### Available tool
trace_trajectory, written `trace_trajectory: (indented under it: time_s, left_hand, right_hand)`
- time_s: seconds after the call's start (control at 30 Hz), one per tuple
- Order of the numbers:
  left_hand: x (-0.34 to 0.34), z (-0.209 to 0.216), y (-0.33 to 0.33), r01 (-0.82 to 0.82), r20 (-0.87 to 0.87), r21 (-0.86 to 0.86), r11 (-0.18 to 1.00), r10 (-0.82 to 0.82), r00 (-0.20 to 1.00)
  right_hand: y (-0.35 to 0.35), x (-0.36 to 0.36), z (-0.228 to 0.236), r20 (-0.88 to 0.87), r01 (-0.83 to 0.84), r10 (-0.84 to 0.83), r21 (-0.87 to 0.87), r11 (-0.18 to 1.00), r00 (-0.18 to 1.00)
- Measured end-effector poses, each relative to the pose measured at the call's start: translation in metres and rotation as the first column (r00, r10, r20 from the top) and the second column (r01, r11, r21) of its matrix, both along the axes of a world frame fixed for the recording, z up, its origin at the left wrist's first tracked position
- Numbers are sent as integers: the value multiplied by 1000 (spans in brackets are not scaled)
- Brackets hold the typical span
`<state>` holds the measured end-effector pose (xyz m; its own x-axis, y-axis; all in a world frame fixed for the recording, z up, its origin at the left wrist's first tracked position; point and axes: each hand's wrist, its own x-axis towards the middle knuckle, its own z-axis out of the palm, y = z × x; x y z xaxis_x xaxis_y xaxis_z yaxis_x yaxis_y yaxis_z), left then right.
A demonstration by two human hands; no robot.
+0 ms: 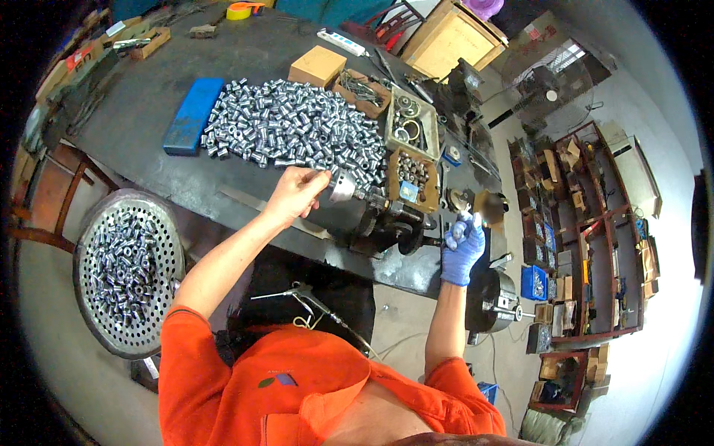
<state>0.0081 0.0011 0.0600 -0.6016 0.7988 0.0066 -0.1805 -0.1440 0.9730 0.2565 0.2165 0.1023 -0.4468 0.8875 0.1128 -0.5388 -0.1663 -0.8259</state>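
My left hand (296, 195), bare, is closed in a pinch at the face of a silver chuck (342, 187). Whatever lies between its fingertips is too small to make out. The chuck sits on a dark bench machine (394, 227) at the table's near edge. My right hand (465, 251), in a blue glove, is raised at the machine's right end. Its fingers are curled together, and what they grip is hidden. Just beyond the chuck spreads a large pile of shiny metal sleeves (294, 126).
A blue box (193, 117) borders the pile's left side. Boxes of small parts (413, 178) stand behind the machine. At my left, a perforated round metal tray (172, 230) holds more sleeves. An air gun (305, 293) hangs below the table edge. Shelves (595, 245) stand at right.
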Motion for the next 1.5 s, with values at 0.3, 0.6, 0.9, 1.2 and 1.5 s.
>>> trace_trajectory:
  time_s: [0.3,0.6,0.9,1.2,1.5]
  left_hand:
    - [-3,3,-4,77,-15,18,997,-76,997]
    - [-6,5,-5,120,-37,53,991,-118,992]
    - [-19,4,-9,280,-45,129,951,-277,960]
    - [-27,7,-7,297,-200,15,955,-288,936]
    - [-29,13,-10,294,-177,-44,955,-297,938]
  right_hand:
    - [12,0,-8,18,-55,55,21,998,998]
    - [39,-30,-11,4,-13,13,6,1000,1000]
    - [49,-38,-14,165,-14,17,-21,1000,986]
    - [40,-39,-15,142,58,-62,35,998,988]
    - [29,-19,-6,126,-4,-4,67,998,992]
